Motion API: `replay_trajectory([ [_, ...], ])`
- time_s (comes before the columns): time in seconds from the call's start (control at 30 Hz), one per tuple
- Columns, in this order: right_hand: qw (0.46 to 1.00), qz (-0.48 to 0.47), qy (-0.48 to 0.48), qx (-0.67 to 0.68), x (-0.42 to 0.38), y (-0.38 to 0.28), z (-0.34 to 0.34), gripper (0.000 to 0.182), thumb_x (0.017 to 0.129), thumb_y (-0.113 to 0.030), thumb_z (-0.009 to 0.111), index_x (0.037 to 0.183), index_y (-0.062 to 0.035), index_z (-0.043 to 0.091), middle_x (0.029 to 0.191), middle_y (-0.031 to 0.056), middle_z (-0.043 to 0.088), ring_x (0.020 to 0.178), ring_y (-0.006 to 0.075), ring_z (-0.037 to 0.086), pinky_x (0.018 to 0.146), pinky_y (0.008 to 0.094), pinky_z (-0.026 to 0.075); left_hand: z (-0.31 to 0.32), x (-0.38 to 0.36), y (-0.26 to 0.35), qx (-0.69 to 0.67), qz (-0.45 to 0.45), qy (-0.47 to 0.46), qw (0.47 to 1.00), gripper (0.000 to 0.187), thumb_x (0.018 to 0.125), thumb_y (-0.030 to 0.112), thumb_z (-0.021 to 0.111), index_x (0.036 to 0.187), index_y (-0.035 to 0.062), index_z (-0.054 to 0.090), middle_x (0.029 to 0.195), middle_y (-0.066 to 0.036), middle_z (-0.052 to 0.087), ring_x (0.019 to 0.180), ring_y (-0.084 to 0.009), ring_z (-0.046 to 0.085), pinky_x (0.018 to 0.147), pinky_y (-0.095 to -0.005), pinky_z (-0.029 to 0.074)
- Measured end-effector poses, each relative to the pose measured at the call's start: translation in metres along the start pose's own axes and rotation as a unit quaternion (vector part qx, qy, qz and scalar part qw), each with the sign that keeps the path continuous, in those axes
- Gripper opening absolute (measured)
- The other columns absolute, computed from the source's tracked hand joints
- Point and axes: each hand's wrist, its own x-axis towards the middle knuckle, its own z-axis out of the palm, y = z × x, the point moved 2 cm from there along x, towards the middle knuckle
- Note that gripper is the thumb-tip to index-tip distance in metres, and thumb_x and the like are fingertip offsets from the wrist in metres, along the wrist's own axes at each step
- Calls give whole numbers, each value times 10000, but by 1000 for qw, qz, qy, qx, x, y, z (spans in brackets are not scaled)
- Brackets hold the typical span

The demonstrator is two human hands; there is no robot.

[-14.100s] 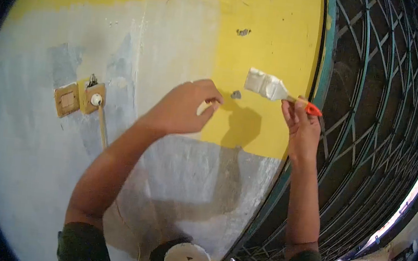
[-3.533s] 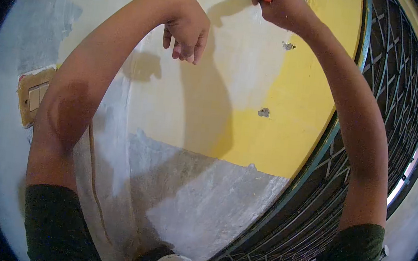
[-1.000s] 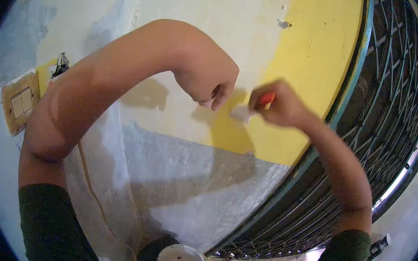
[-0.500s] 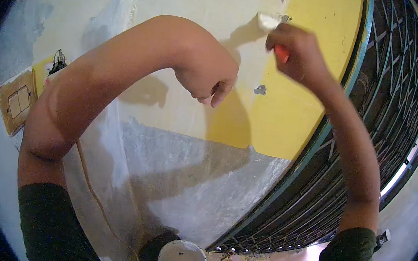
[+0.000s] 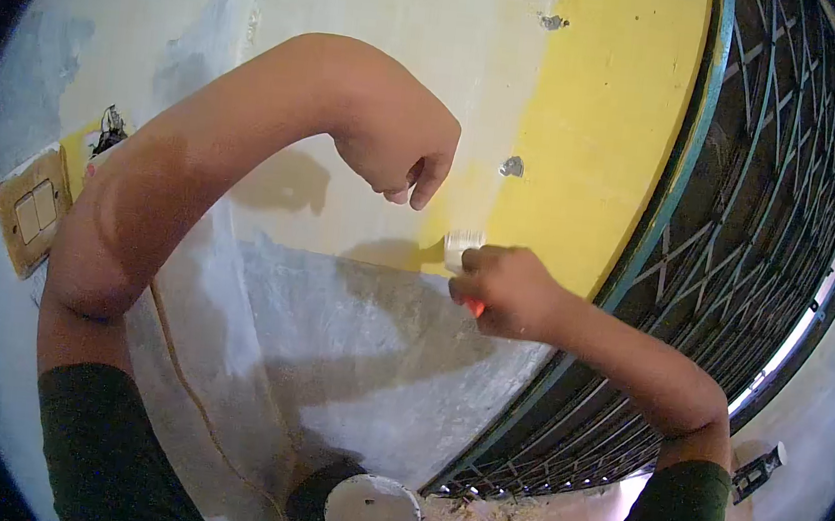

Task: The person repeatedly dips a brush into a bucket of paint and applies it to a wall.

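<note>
My right hand (image 5: 510,292) is closed round the red-orange handle (image 5: 474,307) of a paintbrush. The brush's pale bristles (image 5: 462,249) point up against the wall, near the lower edge of the yellow paint (image 5: 571,175). Its grip is mostly hidden behind my fingers. My left hand (image 5: 403,149) hangs from a sharply bent wrist in front of the pale painted wall (image 5: 391,17). Its fingers curl downward and inward, with a small dark gap among them and no object showing. The palm is hidden.
A folding metal gate (image 5: 742,231) with a teal frame stands at right. Low in view, a round white-topped container (image 5: 373,510) sits near debris (image 5: 493,519) on the floor. At left are a switch plate (image 5: 35,209), exposed wires (image 5: 110,131) and a hanging cable (image 5: 176,368).
My right hand has come down the wall and slightly left with the paintbrush, whose bristles now touch or nearly touch lower yellow paint. My left hand stays almost in place.
</note>
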Motion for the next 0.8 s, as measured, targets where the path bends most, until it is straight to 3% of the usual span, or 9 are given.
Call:
replay_trajectory([
  [0.07,996,36,47,74,7,17,-14,191,612,-84,633,795,-138,641,749,115,594,720,360,617,637,463,505,0,0,2,2,0,-7,1000,239,861,133,629,1079,69,704,970,-113,712,907,-247,671,785,-382,516],
  [0.1,990,32,75,111,13,25,-26,157,628,19,607,739,-89,632,756,88,636,717,324,621,636,390,503,1,0,1,2,-1,-6,1000,239,861,133,629,1079,69,704,970,-113,712,907,-247,671,785,-382,516],
  [0.2,985,63,140,81,30,59,-67,172,659,101,572,759,-21,641,738,119,662,719,257,670,676,336,526,6,6,-2,-2,8,-9,1000,249,861,130,623,1089,67,700,988,-120,710,927,-257,669,799,-384,515],
  [0.37,955,29,281,-88,47,44,-130,118,668,33,626,768,-30,628,713,142,627,689,301,655,629,332,503,7,7,-2,18,14,-18,1000,250,859,130,619,1084,51,696,1002,-126,708,945,-273,668,811,-388,516],
  [0.4,950,13,292,-112,46,43,-132,104,654,-35,622,745,-82,602,705,109,586,670,337,609,596,418,496,9,9,-3,15,14,-19,1000,250,859,130,619,1084,51,696,1002,-126,708,945,-273,668,811,-388,516],
  [0.53,946,26,198,-256,33,40,-76,199,673,-113,670,871,-126,674,932,97,606,886,290,617,647,414,531,12,11,-5,16,20,-16,1000,246,852,125,617,1071,50,700,981,-131,709,915,-275,671,792,-391,517],
  [0.63,944,-43,233,-228,9,23,13,156,658,-122,680,789,-79,605,1124,216,585,997,323,632,704,359,563,10,12,1,30,14,-48,998,237,845,122,616,1054,52,702,954,-133,707,894,-277,671,769,-394,517],
  [0.67,955,-23,184,-233,3,16,29,153,672,-152,674,786,-75,605,1159,269,562,1040,345,626,723,367,574,10,13,4,48,10,-66,997,231,839,119,615,1042,51,703,943,-135,706,883,-279,671,758,-396,517],
  [0.8,974,-23,173,-145,-14,-5,74,161,691,-184,673,776,-68,601,1124,244,563,1060,333,611,711,360,575,34,21,-1,-31,47,-13,998,197,829,119,617,988,38,699,937,-142,703,873,-294,664,767,-395,513],
])
